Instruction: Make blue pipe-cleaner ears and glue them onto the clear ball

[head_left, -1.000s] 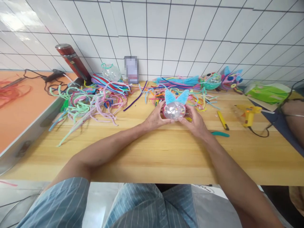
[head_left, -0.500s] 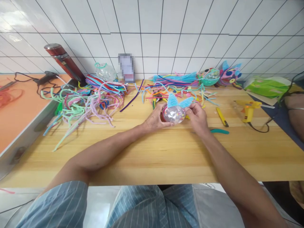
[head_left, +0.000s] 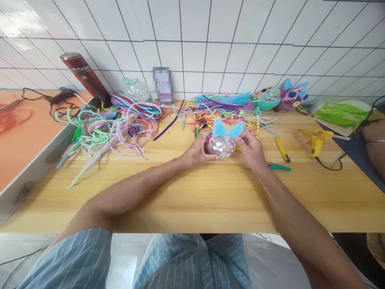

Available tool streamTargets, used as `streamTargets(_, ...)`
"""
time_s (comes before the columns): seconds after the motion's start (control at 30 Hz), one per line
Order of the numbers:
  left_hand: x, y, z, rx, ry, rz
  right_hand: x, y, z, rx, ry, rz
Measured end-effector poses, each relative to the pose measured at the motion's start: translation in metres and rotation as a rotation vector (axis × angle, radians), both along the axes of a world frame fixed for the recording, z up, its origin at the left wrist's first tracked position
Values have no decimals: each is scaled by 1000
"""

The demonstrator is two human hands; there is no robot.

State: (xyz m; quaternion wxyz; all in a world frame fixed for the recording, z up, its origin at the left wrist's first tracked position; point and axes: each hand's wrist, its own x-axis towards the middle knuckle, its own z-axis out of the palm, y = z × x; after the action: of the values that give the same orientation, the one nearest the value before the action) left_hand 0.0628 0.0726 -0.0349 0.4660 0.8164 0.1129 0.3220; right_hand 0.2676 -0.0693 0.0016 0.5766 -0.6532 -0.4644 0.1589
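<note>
A clear plastic ball (head_left: pixel 222 146) with colourful bits inside sits between my hands above the table. My left hand (head_left: pixel 197 152) is wrapped round its left side, next to a pinkish-red rim. Two light-blue pipe-cleaner fins (head_left: pixel 219 127) spread from the top of the ball like a tail. My right hand (head_left: pixel 252 149) pinches the base of the right-hand fin, close to the ball's right side; its fingertips are partly hidden. Teal-handled pliers (head_left: pixel 279 167) lie beside my right wrist, their other end covered by it.
Tangled pipe cleaners (head_left: pixel 99 134) lie at left, near a red-brown thermos (head_left: pixel 86 76). Bundled pipe cleaners (head_left: pixel 224 99) and two decorated balls (head_left: pixel 266 99) line the wall. A yellow cutter knife (head_left: pixel 282 149) and yellow glue gun (head_left: pixel 317 142) lie right. Someone's arm (head_left: pixel 374 140) shows at the right edge.
The whole view has shifted slightly. Both hands keep the same grip on the ball and its fin.
</note>
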Motion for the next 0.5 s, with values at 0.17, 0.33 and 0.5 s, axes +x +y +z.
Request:
streamTargets(0.17,-3,-2,13,-104,-46,-40,-3,2,-2,17,12,13)
streamTargets(0.33,-4,-2,36,-268,-178,-56,-9,2,0,52,40,81)
streamTargets(0.5,4,0,37,-296,-164,-48,-17,1,11,184,58,34)
